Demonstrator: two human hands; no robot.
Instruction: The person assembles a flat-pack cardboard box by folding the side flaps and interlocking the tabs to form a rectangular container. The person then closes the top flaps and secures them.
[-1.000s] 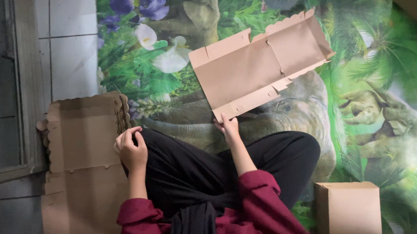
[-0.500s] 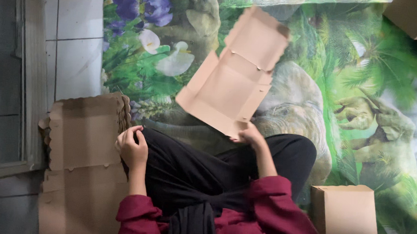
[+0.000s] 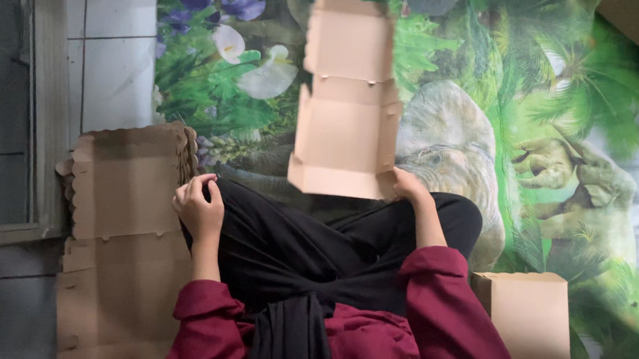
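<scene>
Right hand (image 3: 408,186) pinches a corner of a flat, unfolded box blank (image 3: 346,107), raised over the mat (image 3: 558,142). Left hand (image 3: 199,208), loosely curled and holding nothing, touches the blank stack (image 3: 123,190) beside the knee. One folded box (image 3: 527,316) sits closed at right, contents hidden; many blanks look unfolded.

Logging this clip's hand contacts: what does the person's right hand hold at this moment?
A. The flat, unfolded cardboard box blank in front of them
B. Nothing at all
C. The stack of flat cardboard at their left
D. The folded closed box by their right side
A: the right hand has its grip on the bottom corner of the unfolded box blank, raised over the printed mat, while the left hand rests on the knee beside the cardboard stack.
</scene>
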